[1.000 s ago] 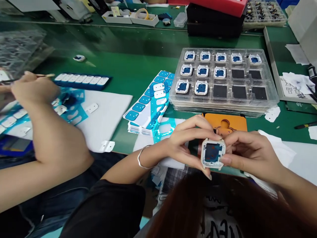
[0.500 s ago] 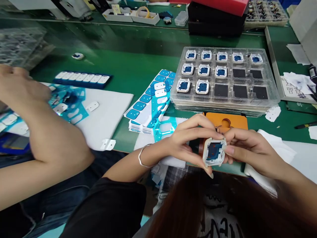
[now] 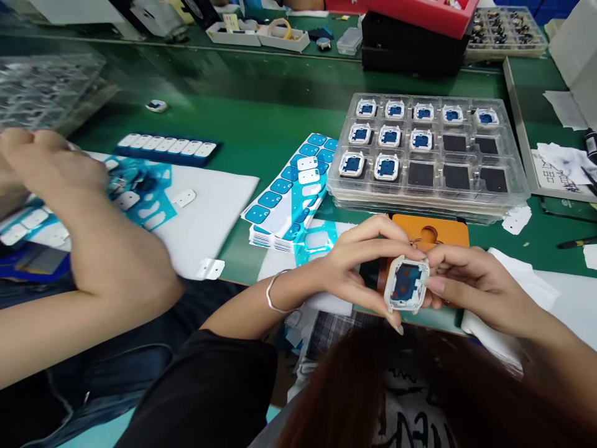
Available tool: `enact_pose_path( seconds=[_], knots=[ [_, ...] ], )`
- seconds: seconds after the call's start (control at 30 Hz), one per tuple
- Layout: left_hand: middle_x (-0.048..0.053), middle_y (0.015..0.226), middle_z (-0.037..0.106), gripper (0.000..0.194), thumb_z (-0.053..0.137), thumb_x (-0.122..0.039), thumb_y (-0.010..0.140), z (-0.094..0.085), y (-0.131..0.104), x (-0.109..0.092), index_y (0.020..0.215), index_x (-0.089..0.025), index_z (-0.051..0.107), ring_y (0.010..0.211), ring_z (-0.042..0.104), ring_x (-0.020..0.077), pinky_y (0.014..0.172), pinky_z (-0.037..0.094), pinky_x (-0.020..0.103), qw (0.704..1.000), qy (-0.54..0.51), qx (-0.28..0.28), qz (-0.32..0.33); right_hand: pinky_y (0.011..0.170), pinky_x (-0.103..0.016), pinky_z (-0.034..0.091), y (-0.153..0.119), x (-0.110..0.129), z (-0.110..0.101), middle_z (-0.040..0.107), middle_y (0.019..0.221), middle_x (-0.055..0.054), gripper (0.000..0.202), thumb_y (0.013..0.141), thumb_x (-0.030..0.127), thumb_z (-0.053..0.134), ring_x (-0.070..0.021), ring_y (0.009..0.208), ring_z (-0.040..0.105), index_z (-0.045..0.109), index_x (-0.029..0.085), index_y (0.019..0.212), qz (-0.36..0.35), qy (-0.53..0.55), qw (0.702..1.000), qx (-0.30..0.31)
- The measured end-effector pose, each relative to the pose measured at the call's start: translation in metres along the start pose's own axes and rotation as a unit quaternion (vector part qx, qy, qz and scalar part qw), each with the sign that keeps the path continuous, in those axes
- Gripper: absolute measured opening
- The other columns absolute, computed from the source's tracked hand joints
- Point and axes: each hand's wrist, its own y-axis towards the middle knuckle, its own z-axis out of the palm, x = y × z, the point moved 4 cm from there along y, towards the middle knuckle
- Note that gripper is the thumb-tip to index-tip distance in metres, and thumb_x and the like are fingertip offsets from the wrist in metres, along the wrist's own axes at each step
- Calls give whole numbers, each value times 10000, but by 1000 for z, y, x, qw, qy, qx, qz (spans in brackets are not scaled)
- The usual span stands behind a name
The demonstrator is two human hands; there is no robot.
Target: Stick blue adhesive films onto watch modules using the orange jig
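Between my two hands is a white watch case (image 3: 407,285) with a dark blue inner face, tilted towards me. My left hand (image 3: 366,267) grips it along its top and lower left edge, fingers above and thumb below. On the other side my right hand (image 3: 466,274) pinches its right edge between thumb and fingers. Just behind the hands lies an orange block (image 3: 431,231) with a round recess, partly covered by them. Beyond it stands a clear plastic tray (image 3: 426,202) holding several similar white cases; some of its compartments show only dark pads.
Left of the tray lies a stack of blue-and-white sticker sheets (image 3: 280,205). A co-worker's arm (image 3: 116,249) reaches over a white mat (image 3: 209,193) at the left. A blue strip of white pieces (image 3: 165,149) and a single case (image 3: 156,106) lie farther back. White cloth (image 3: 517,280) sits right.
The whole view has shifted slightly, so the bench things appear a little farther right and mostly lower. Both hands keep their hold on the watch case, nearly unmoved.
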Motion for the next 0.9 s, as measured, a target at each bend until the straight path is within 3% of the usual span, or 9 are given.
enact_pose_path(
  seconds=[0.17,0.3,0.4,0.53,0.6,0.7,0.8,0.9],
  knots=[
    [58,921,617,614,713,-664,749,-3,1,5,1145,-198,647,821,607,169,733,531,299,998,-8,-25,-57,627,-215,554,-1,-2,0,703,773,-31,189,901,364,659,-119,683,667,672,179,938,-1,-22,1000,4],
    [76,1011,638,491,686,-568,817,-20,-9,17,1139,-199,644,939,630,189,823,531,307,987,-18,-108,-115,616,-229,554,-2,-7,-7,734,852,-67,265,915,432,632,-124,681,669,698,179,957,-6,-44,999,1],
    [72,1065,656,486,757,-499,771,-56,-27,35,1135,-205,623,962,648,181,810,535,274,953,-17,-207,-220,620,-246,552,0,-11,-19,737,861,-89,360,919,514,598,-137,690,669,716,175,949,-10,-72,997,-1],
    [83,1114,662,615,850,-402,634,-134,-49,73,1142,-188,576,965,651,186,790,538,267,861,129,-309,-383,636,-250,536,3,-15,-29,723,831,-88,447,920,584,553,-133,679,646,706,169,854,1,-112,994,3],
    [90,1091,680,607,837,-357,629,-169,-52,100,1140,-170,566,910,661,177,805,539,287,805,205,-297,-470,626,-241,517,3,-16,-29,708,805,-78,473,914,606,545,-127,674,633,686,168,803,7,-125,992,8],
    [92,986,705,570,826,-316,633,-203,-46,141,1119,-142,584,879,664,202,823,528,331,763,259,-272,-527,633,-241,508,3,-16,-27,699,813,-73,480,908,622,540,-128,691,628,669,172,802,12,-127,992,22],
    [83,1013,716,530,769,-391,706,-219,-36,174,1157,-165,607,1044,631,257,926,480,389,724,324,-231,-564,644,-250,497,4,-16,-26,697,835,-73,480,916,623,523,-131,699,624,660,174,817,11,-136,990,40],
    [158,1253,655,668,725,-525,717,-224,-26,196,1280,-193,587,1311,456,415,1019,387,565,667,383,-182,-612,649,-254,480,5,-17,-26,697,843,-74,475,925,616,509,-141,720,631,651,174,824,2,-163,985,54]
  ],
)
